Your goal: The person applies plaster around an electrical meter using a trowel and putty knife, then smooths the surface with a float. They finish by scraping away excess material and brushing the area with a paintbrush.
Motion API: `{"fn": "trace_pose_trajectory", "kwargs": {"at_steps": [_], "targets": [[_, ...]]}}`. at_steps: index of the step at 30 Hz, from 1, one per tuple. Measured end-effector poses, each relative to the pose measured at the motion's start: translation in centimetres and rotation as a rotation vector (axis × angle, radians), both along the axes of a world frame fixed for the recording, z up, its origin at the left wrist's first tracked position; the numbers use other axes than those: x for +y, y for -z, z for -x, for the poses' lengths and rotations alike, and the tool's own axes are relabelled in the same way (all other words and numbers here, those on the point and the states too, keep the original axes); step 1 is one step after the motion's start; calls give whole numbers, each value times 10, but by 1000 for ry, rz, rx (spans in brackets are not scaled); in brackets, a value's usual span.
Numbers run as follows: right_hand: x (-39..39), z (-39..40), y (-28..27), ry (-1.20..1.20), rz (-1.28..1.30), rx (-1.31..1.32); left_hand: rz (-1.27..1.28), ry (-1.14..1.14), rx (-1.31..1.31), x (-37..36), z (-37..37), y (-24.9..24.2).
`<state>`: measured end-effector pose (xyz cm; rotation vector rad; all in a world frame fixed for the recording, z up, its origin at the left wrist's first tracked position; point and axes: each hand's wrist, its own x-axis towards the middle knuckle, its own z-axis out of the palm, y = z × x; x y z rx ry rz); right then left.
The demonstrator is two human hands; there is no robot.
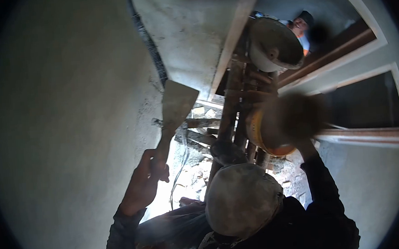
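Observation:
My left hand (143, 179) is closed around the handle of a wide putty knife (177, 105). The flat blade points up, close to the grey plastered wall (70, 133). On the other side, my right arm (323, 180) reaches up, and a blurred dark patch covers most of my right hand (306, 148). Whether its fingers hold anything cannot be made out. It is nearest to a bucket with yellow and orange colouring (256, 129), partly behind the same blur. Farther up stands a large grey bucket (275, 45), its inside coated with grey residue.
Wooden planks (230, 111) form a walkway with gaps over rubble (196, 171). A corrugated black conduit (150, 47) runs along the wall. Framed openings (362, 99) are on the right; another person (303, 27) is beyond the grey bucket. A pale cap (242, 200) blocks the lower middle.

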<state>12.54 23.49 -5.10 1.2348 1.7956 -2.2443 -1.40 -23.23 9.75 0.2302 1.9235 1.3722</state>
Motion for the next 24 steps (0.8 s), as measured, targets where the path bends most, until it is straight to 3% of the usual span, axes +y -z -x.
{"fn": "trace_pose_trajectory", "kwargs": {"at_steps": [5,6,7,10,12,14,16,17,20,22,24], "targets": [[9,-47,-24,-74,-45,136,-24,25,7,-2,2,1],[15,-45,-19,-24,-99,28,-131,-8,5,-4,1,5],[-16,-24,-54,33,-210,71,-132,-18,20,-4,2,5],[-4,-24,-63,104,-242,-29,-103,21,124,-5,4,3],[-23,-17,-114,96,155,-16,-34,32,147,-7,5,-3],[-42,-10,-135,109,148,98,-83,5,138,-11,2,-7],[-53,-2,-157,-11,-339,96,20,24,177,-20,3,-6],[-55,9,-165,50,-405,135,-28,-9,244,-23,1,-4],[-90,50,-245,-194,-556,250,12,-51,426,-32,0,-23],[-115,79,-258,-134,-799,424,-5,-103,496,-38,-3,-23],[-154,110,-251,-21,-876,669,-9,-152,581,-43,-5,-25]]}}
